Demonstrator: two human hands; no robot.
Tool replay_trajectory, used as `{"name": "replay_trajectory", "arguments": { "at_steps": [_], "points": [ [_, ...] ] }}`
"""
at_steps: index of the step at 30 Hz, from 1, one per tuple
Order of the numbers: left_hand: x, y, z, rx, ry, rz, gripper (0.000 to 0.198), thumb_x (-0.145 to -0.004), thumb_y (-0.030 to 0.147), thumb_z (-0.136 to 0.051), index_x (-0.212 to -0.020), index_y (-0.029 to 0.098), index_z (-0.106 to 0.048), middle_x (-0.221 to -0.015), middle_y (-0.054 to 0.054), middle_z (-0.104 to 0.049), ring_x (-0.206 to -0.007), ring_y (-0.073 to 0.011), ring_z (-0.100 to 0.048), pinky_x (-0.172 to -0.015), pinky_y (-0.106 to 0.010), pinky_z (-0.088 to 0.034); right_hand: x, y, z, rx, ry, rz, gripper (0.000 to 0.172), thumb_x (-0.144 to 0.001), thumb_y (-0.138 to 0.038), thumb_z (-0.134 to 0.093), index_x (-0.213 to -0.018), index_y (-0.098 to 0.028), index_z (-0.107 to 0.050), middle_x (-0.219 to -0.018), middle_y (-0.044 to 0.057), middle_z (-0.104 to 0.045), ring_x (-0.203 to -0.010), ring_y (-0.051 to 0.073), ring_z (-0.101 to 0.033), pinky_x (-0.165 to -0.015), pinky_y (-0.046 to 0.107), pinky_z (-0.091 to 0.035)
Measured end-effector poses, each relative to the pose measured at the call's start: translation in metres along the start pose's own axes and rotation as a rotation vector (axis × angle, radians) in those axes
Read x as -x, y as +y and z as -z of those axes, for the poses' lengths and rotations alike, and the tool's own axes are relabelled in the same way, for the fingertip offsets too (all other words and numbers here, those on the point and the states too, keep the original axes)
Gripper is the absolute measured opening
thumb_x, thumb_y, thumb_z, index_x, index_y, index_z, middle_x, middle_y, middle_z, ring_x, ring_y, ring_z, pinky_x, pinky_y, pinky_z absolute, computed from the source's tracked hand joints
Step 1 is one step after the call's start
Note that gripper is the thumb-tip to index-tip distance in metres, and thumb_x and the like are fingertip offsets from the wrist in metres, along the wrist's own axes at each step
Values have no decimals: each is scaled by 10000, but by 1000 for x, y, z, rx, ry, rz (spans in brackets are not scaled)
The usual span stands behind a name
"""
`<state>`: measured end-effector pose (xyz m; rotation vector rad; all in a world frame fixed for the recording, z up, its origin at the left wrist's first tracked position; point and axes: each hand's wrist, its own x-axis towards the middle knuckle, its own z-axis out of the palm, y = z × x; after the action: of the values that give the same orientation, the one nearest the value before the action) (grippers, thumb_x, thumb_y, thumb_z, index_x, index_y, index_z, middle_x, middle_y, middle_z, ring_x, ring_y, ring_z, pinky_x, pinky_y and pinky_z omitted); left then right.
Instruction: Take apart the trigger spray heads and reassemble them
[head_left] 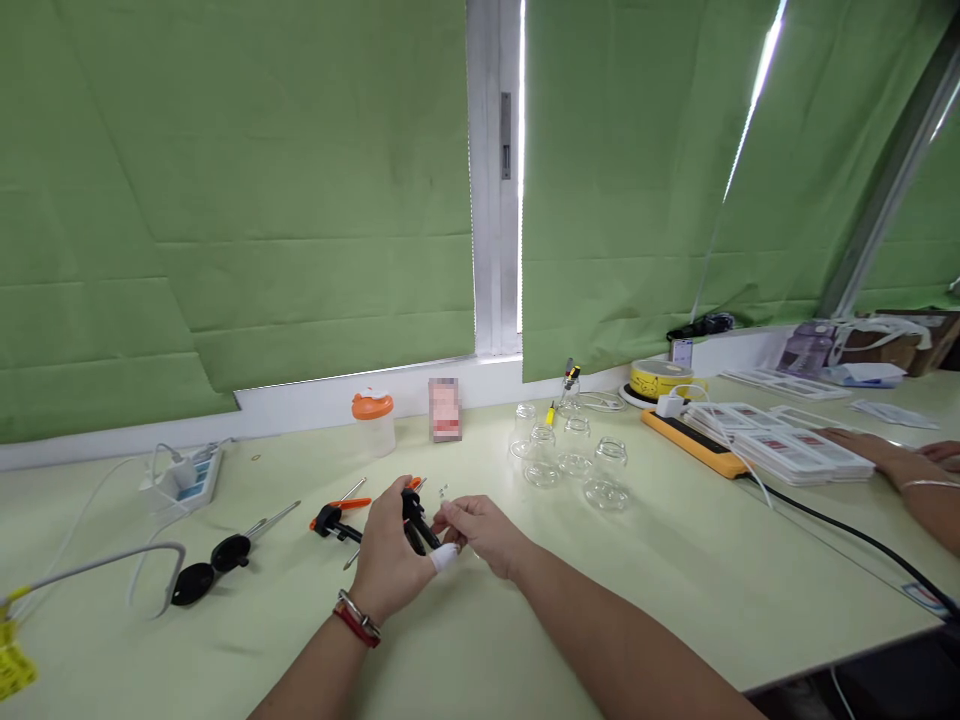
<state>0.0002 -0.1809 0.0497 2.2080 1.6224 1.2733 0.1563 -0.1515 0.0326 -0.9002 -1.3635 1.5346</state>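
Observation:
My left hand (394,560), with a white wrap on the thumb, is closed around a black tool (420,522) in the middle of the table. Beside it my right hand (480,530) has its fingers pinched close to the tool's end; what they hold is too small to make out. Just left of my left hand lie black and orange tools (337,520) with metal shafts. Further left is a black round-lensed object (214,570) near a thin screwdriver (277,518). Several clear glass jars (606,475) stand to the right of my hands.
An orange-lidded cup (373,425) and a pink box (445,410) stand at the back. Left is a white power strip (199,475). Right are an orange power strip (694,443), stacked white trays (795,450), a black cable (847,535) and another person's arm (907,480).

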Motion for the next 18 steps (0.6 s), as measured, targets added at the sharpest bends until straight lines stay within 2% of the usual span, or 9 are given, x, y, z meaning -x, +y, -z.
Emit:
{"name": "replay_trajectory", "arguments": {
  "at_steps": [4,7,10,14,18],
  "points": [
    [-5,-3,11,51,-15,84,818,-584,415,-708,-1278,204,-331,-1285,-138,-458,-1175,-307,-451,-944,-463,-392,-14,8,23,309,194,110,272,-765,-396,-560,-848,-155,-653,-820,51,-647,-689,139,-565,-640,265,-429],
    [-6,-1,17,118,-80,146,813,-585,420,-712,-1272,217,-328,-1220,-126,-500,-1087,-289,-515,-901,-445,-417,-20,14,35,582,260,169,228,-777,-312,-534,-915,-185,-664,-898,49,-655,-768,155,-576,-711,275,-442],
    [-6,5,22,205,-169,171,776,-587,386,-714,-1252,226,-347,-1154,-109,-532,-1018,-274,-540,-864,-420,-428,-25,19,36,790,252,183,244,-792,-264,-507,-975,-199,-656,-985,48,-651,-825,155,-585,-743,262,-445],
    [-6,8,29,334,-296,182,673,-618,328,-689,-1205,229,-375,-1138,-96,-521,-1015,-256,-511,-868,-380,-407,-32,22,29,1158,157,205,293,-810,-201,-478,-1055,-199,-640,-1051,53,-639,-938,162,-574,-805,246,-416],
    [-9,10,36,526,-398,282,573,-651,323,-634,-1158,234,-383,-1013,-55,-519,-873,-205,-507,-761,-325,-421,-42,22,23,1317,106,213,336,-803,-135,-461,-1080,-201,-640,-1024,76,-632,-956,193,-557,-821,274,-382]
  ]
}}
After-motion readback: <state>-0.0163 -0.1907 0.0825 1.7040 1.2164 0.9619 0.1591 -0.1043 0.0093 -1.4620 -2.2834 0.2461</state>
